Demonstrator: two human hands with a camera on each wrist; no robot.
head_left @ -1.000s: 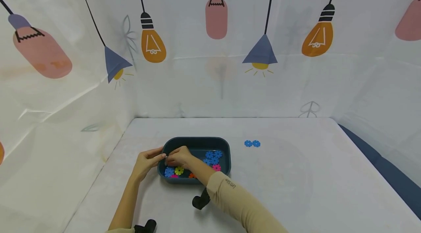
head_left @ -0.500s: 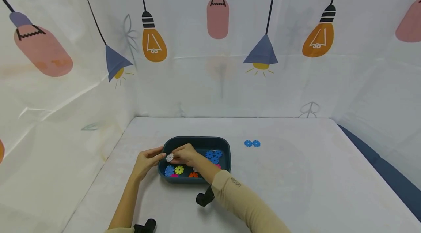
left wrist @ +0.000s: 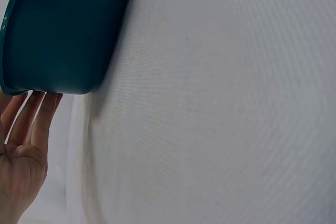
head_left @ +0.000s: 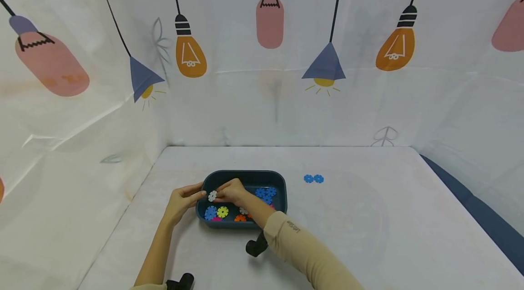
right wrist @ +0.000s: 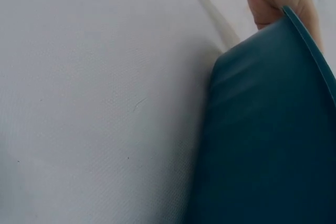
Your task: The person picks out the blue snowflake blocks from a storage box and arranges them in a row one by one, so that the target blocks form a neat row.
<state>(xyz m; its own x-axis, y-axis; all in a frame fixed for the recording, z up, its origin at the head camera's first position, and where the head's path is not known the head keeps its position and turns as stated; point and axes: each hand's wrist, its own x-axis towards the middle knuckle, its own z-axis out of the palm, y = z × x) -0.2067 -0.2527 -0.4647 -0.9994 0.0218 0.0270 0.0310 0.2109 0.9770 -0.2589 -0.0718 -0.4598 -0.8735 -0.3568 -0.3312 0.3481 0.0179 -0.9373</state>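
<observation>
In the head view, a dark teal tray (head_left: 245,225) stands on the white table. My left hand (head_left: 182,201) holds its left end, thumb over the rim; the left wrist view shows the fingers (left wrist: 39,119) reaching up to the outer wall. Over the tray's left part, my right hand (head_left: 230,192) pinches a white flower-shaped plastic piece (head_left: 212,196) at its fingertips. Below this lie a blue flower piece (head_left: 210,212), a yellow one (head_left: 223,211), a pink one (head_left: 217,219) and an orange one (head_left: 240,218). The right forearm hides part of the tray.
More blue flower pieces (head_left: 266,193) lie in the tray's right part. Two blue flower pieces (head_left: 313,179) sit side by side on the table (head_left: 348,221), right of the tray. A sheet printed with lamps (head_left: 229,103) hangs behind the table.
My right hand has drawn back slightly to the right, and the white flower piece has come into clear view at its fingertips. The left hand stays at the tray's end.
</observation>
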